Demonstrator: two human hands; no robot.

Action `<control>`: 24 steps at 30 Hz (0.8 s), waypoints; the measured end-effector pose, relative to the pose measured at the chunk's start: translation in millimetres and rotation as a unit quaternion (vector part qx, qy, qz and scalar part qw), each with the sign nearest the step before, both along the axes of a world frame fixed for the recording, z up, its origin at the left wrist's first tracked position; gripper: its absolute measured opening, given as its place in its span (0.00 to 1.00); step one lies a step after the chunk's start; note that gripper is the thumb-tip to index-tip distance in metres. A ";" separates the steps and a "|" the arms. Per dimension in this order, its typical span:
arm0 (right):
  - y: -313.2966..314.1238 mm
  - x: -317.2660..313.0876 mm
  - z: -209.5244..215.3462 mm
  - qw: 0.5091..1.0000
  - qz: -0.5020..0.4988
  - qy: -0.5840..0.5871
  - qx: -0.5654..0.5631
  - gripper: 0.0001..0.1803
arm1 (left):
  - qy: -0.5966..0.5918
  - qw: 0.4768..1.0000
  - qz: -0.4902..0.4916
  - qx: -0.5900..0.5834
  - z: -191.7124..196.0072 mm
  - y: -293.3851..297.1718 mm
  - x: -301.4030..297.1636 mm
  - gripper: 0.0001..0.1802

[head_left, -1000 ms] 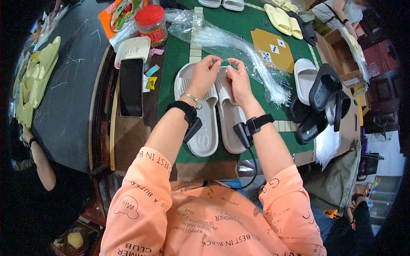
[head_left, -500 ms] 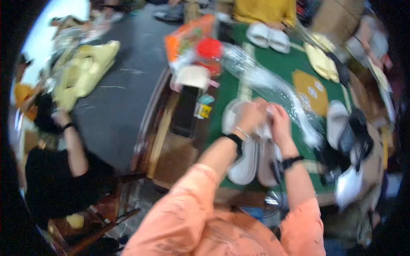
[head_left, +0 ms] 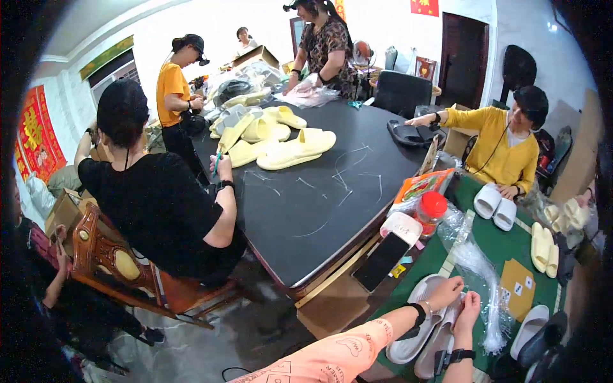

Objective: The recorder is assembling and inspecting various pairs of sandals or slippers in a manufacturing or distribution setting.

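Note:
My left hand (head_left: 445, 293) is closed in a pinch over a pair of pale grey slippers. Close beside it, my right hand (head_left: 469, 310) is also pinched, fingertips near the left ones. Whatever is between the fingers is too small to make out. Beneath lie the left slipper (head_left: 402, 351) and the right slipper (head_left: 426, 366), side by side on a green table top (head_left: 466, 246). My hands partly cover both. Just to the right rests a bundle of thin clear plastic strands (head_left: 490, 319), partly in a clear bag.
A tan card (head_left: 518, 290), white slippers (head_left: 496, 205), yellow slippers (head_left: 544, 249) and grey and black slippers (head_left: 531, 329) lie rightward. A phone (head_left: 381, 262) and red-lidded jar (head_left: 432, 207) stand leftward. Co-workers surround a dark table (head_left: 306, 210) bearing yellow slippers (head_left: 297, 150); one holds scissors (head_left: 219, 158).
The view has swung up and left, so the dark table and several co-workers now show. My hands stay pinched over the pale grey slippers. A person in yellow now reaches toward a dark slipper.

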State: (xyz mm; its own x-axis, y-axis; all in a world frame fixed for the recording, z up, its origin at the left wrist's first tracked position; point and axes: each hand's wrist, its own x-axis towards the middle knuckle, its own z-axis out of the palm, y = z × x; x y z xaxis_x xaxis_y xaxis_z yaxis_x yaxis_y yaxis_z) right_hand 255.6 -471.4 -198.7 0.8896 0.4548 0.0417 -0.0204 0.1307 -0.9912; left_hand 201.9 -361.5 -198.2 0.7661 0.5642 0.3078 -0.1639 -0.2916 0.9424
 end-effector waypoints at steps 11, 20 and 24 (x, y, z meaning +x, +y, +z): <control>-49.1 -72.4 85.4 0.887 -0.061 -0.405 -0.212 0.11 | -0.093 0.993 0.068 -0.039 12.9 72.0 31.5 0.13; -50.1 -120.0 64.9 0.857 0.131 -0.377 -0.326 0.18 | -0.266 0.910 -0.178 -0.265 206.8 64.4 -18.7 0.04; -48.6 -130.7 52.0 0.849 0.094 -0.358 -0.376 0.19 | -0.345 0.859 -0.305 -0.224 273.8 42.0 -72.8 0.05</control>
State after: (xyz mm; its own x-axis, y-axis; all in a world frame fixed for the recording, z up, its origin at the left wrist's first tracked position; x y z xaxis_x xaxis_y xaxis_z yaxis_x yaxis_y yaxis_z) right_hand 124.9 -520.0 -146.7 0.6665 0.7243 0.1766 0.6731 -0.4828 -0.5602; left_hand 129.0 -319.5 75.7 0.6840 0.3031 0.6635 -0.7218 0.4130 0.5554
